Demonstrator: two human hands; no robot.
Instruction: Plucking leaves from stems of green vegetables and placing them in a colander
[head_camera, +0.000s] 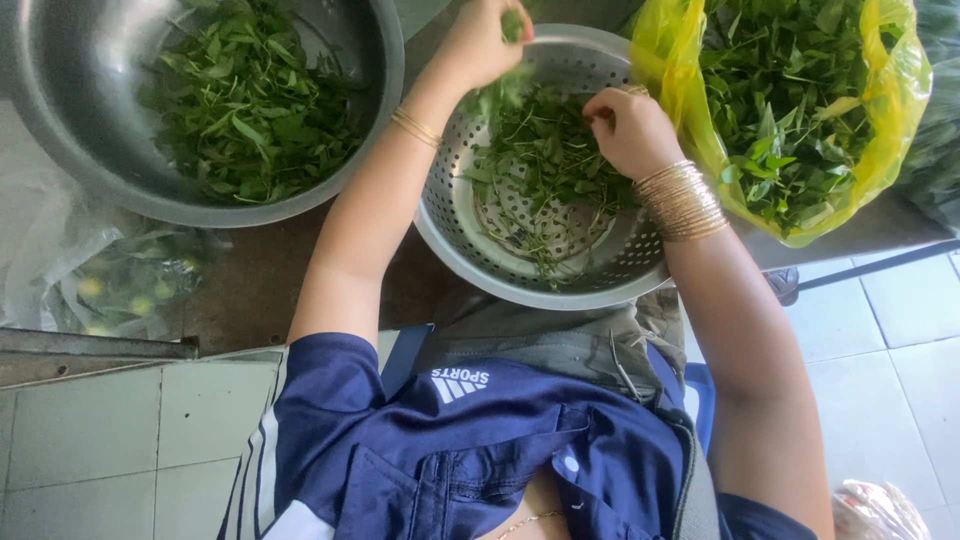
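L hand (482, 40) raised, grip pinched on leafy sprig (512, 25); R hand (628, 130) grip closed on stems (540, 150) in colander (640, 255).

Perforated colander (600, 262) shiny steel; big bowl (60, 120) brushed metal; yellow bag (890, 110) thin glossy plastic; floor tiles (900, 340) smooth, matt.
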